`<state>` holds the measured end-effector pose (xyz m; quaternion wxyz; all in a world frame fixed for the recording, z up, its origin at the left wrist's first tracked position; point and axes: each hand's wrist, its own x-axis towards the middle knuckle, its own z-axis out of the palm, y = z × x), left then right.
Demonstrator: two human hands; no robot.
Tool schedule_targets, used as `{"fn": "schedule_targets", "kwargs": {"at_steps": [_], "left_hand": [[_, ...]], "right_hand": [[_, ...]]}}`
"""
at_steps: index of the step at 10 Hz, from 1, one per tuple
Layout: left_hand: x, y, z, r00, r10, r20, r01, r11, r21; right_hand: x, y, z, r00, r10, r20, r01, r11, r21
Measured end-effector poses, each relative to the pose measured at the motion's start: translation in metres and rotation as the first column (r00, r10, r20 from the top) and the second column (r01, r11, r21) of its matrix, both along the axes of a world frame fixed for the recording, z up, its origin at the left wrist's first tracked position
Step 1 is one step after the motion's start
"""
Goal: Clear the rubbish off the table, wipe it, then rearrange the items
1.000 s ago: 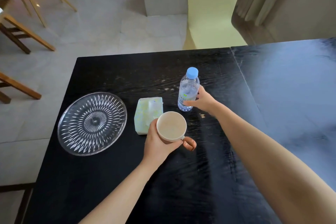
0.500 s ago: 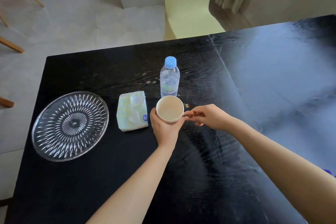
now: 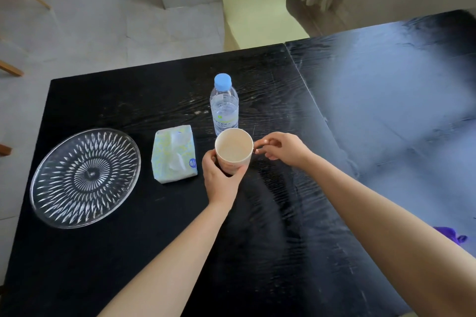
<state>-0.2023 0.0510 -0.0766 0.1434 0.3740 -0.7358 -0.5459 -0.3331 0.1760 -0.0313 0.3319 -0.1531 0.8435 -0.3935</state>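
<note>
The left hand (image 3: 221, 180) wraps around the cup (image 3: 234, 149), which is just in front of the bottle (image 3: 224, 108), beside the tissue pack (image 3: 175, 153). The right hand (image 3: 283, 150) pinches the cup's handle side, probably to turn it so it stands neatly.

The right hand (image 3: 283, 149) no longer grips the bottle (image 3: 224, 108), which now stands free. The hand is pulled back toward the person and sits at the right side of the cup (image 3: 234, 148), thumb and forefinger pinching there and covering the handle that showed a second ago. The left hand (image 3: 221, 180) holds the cup further from the person and more to the right than before. The cup is now apart from the pack (image 3: 175, 153), which it overlapped, and directly in front of the bottle, hiding its base. The view sits lower and further right: a purple thing (image 3: 448, 235) now shows at the right edge.
</note>
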Motion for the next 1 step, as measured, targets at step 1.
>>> {"fn": "schedule_targets", "kwargs": {"at_steps": [1], "left_hand": [[0.0108,-0.0126,-0.0009,0.995,-0.052,0.09,0.054,0.998,-0.022]], "right_hand": [[0.0067,-0.0015,-0.0007,0.989,-0.138,0.054,0.134,0.989,0.068]]}}
